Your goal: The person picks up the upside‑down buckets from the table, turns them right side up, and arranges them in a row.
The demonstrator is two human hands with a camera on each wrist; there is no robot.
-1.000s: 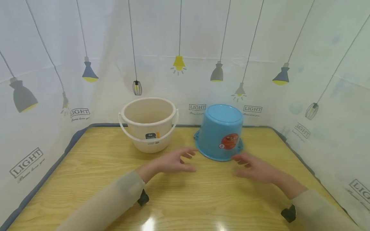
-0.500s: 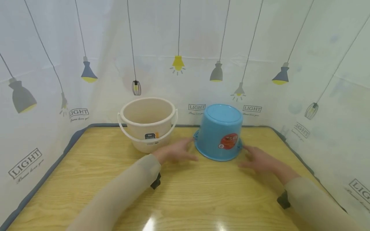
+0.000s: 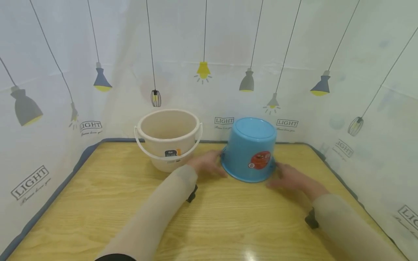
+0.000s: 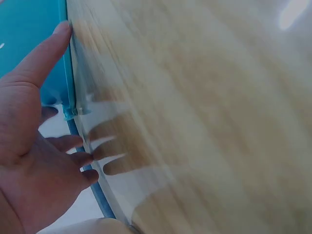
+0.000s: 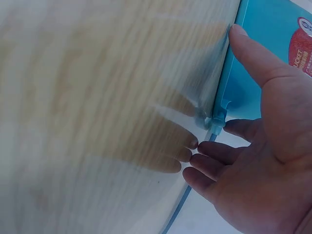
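A blue bucket (image 3: 251, 145) stands upside down on the wooden table, its rim down and a red label facing me. At its left side is my left hand (image 3: 209, 162), fingers spread and fairly straight. In the left wrist view the thumb (image 4: 46, 56) lies by the bucket's rim, with the other fingers near a handle lug. My right hand (image 3: 289, 177) mirrors this on the other side. The right wrist view has its thumb (image 5: 253, 53) at the rim and its relaxed fingers (image 5: 219, 151) below the handle lug (image 5: 218, 121).
An off-white bucket (image 3: 168, 145) stands upright to the left, its handle hanging down in front. My left wrist passes close before it. White sheeting (image 3: 183, 43) printed with lamps walls in the table's (image 3: 228, 217) back and sides, with a dark blue band along the edge.
My left hand has moved right and forward to the bucket's left side. My right hand has shifted from the front of the rim to its right side. Both buckets stay in place.
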